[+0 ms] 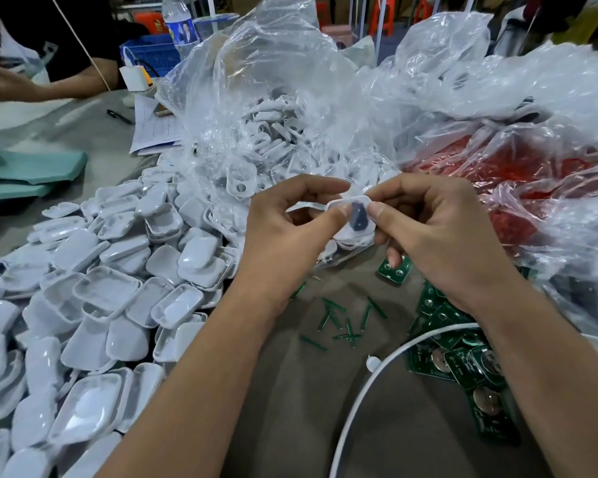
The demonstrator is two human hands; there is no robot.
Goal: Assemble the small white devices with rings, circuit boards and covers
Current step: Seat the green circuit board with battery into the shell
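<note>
Both my hands hold one small white device shell (346,226) above the table's middle, its hollow side facing me. A dark ring piece (357,215) sits inside it. My left hand (283,229) pinches the shell's left edge between thumb and forefinger. My right hand (439,232) pinches its right edge, thumb close to the dark piece. A big heap of white covers (111,291) spreads over the left of the table. Green circuit boards (463,367) with round metal cells lie under my right forearm.
Clear plastic bags (290,98) of white shells stand behind my hands, with a red-filled bag (518,174) to the right. Green snapped-off strips (339,319) litter the brown table. A white cable (377,381) curves at lower right. Another person's arm (49,84) rests at far left.
</note>
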